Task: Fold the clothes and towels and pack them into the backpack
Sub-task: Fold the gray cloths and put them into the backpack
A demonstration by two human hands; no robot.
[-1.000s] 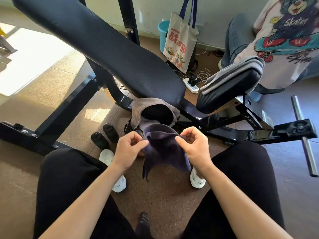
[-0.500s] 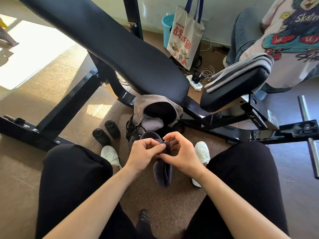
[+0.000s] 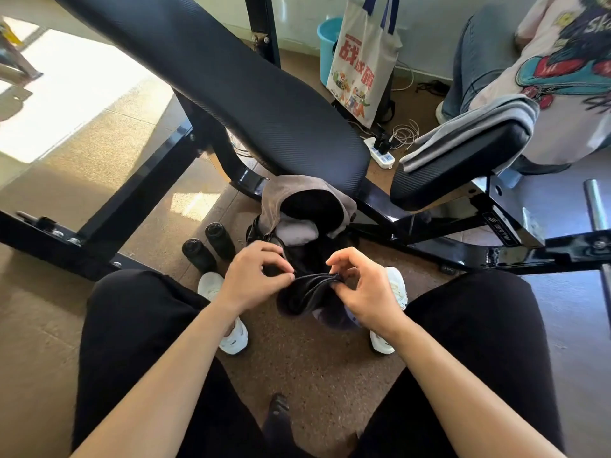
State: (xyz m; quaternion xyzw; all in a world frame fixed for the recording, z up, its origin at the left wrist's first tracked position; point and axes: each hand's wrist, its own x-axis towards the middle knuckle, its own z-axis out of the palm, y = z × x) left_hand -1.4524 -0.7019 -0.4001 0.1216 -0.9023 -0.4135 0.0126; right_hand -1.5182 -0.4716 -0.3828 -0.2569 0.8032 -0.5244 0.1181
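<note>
Dark cloth (image 3: 309, 292) bunched between hands; left hand (image 3: 254, 276) pinches left edge; right hand (image 3: 367, 289) pinches right edge.

A black weight bench (image 3: 231, 94) stood tilted across the room, its seat pad (image 3: 463, 166) off to the right. Two black bottles (image 3: 198, 256) stood side by side on the floor near its frame. Behind it a printed tote bag (image 3: 360, 71) hung in front of a blue bucket (image 3: 325, 44), with a white power strip (image 3: 381, 154) and coiled cables (image 3: 405, 132) below. A person in jeans (image 3: 476, 61) sat at the far right.
</note>
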